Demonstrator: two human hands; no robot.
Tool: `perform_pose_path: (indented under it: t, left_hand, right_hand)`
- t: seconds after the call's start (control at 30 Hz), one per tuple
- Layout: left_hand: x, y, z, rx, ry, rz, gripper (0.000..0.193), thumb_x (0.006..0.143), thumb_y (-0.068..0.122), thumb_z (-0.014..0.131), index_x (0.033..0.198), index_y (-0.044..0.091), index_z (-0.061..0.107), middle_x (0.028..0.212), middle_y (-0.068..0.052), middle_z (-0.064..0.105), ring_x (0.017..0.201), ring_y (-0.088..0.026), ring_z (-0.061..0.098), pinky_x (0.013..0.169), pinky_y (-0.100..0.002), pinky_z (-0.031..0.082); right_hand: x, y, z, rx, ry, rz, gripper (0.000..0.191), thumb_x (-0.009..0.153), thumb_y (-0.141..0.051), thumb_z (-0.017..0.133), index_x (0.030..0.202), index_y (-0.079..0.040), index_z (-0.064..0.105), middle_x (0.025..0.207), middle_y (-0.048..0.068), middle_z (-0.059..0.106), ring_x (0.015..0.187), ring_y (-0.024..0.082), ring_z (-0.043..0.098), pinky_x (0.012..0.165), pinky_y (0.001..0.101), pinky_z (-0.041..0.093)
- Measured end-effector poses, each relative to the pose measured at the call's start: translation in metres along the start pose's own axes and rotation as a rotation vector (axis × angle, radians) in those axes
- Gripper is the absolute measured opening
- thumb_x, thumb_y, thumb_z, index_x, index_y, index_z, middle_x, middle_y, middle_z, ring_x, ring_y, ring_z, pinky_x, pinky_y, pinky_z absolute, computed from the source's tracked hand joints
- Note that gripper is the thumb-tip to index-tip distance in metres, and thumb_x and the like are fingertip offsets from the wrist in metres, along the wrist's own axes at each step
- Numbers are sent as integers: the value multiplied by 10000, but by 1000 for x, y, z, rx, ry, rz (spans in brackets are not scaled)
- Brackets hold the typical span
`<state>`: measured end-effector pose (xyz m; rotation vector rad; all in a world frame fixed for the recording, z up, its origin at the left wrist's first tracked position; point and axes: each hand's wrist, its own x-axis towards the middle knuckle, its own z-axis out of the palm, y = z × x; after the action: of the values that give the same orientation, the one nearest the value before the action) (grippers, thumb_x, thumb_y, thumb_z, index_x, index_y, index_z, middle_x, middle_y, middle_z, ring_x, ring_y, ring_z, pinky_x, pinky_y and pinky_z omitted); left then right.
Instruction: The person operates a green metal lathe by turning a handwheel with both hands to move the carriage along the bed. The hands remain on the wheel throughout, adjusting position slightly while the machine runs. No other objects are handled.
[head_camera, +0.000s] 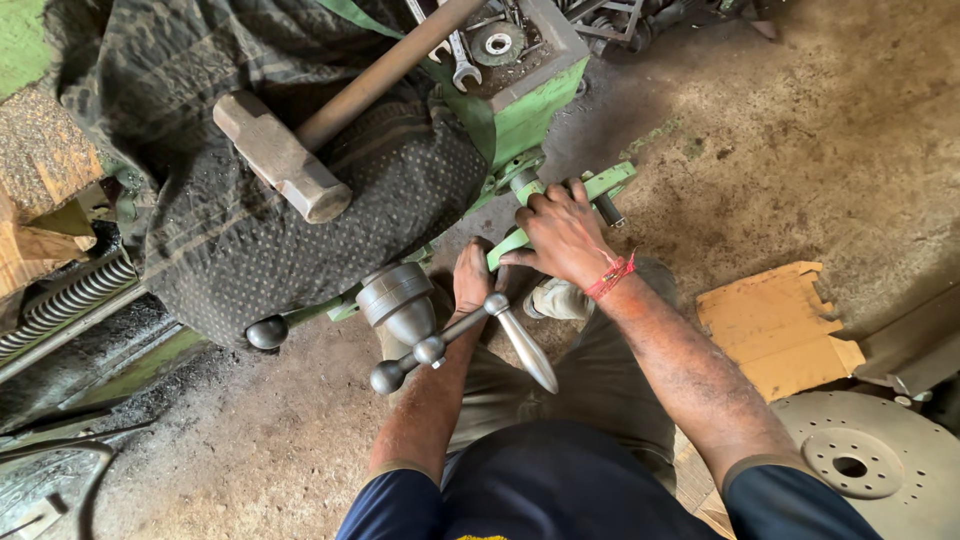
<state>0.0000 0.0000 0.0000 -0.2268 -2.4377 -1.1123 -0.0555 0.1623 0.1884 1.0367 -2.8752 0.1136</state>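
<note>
Your single head-worn camera looks steeply down from above your torso, close in, facing the green machine (520, 115); the floor (800, 150) fills the frame beyond and right of it.

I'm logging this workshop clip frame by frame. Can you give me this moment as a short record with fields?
Setting: dirt workshop floor beside a green metal machine
Right hand: gripping a green flat metal lever
Left hand: under the lever, beside a grey steel crank handle
On machine: grey steel sledgehammer lying on a dark dotted cloth
Floor right: round grey perforated metal disc, torn brown cardboard piece
</note>
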Motion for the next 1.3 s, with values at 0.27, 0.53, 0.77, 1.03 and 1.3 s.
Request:
perform_pose_path:
  t: [0.27, 0.53, 0.77, 1.03, 1.3]
  left_hand:
    - [9, 11, 10, -1, 11, 1, 457, 780, 138, 793, 1122, 9, 518, 1037, -189, 602, 952, -415, 612, 824, -475, 503]
    - [2, 16, 1, -19, -9, -2, 448, 780, 129, 797, 1123, 24, 529, 1011, -198, 601, 936, -435, 607, 817, -491, 499]
    - [10, 29, 19, -53, -67, -30, 452, 787, 95, 760, 1162, 3, 524, 1031, -224, 597, 973, -454, 594, 855, -506, 494]
    - [23, 90, 19, -75, -83, -110, 549, 771, 121, 769, 1236, -42, 528, 1114, -261, 608, 1054, -500, 573, 912, -538, 478]
    - [54, 104, 12, -171, -179, -161, 464, 701, 85, 676, 1144, -34, 605, 897, -272, 650, 860, -489, 639, 772, -517, 529]
  right_hand:
    - [-5, 17, 0, 37, 61, -28, 624, 685, -656, 802, 937, -86, 770, 958, 80, 679, 1075, 286, 569, 1036, 528, 336]
    - [-11, 9, -18, 61, 33, -12, 657, 672, -657, 809, 947, -64, 745, 941, 93, 663, 1070, 301, 566, 1011, 533, 344]
    - [-16, 34, -29, 55, 49, -7, 645, 654, -635, 814, 957, -68, 753, 905, 96, 663, 1066, 310, 572, 1023, 556, 357]
    - [-41, 52, -54, 33, -6, 12, 656, 694, -650, 805, 967, -56, 749, 908, 115, 665, 1080, 323, 564, 1030, 565, 347]
    - [-35, 39, -41, -10, 7, 43, 611, 663, -522, 846, 1092, -109, 715, 948, 99, 675, 1094, 322, 574, 1031, 582, 337]
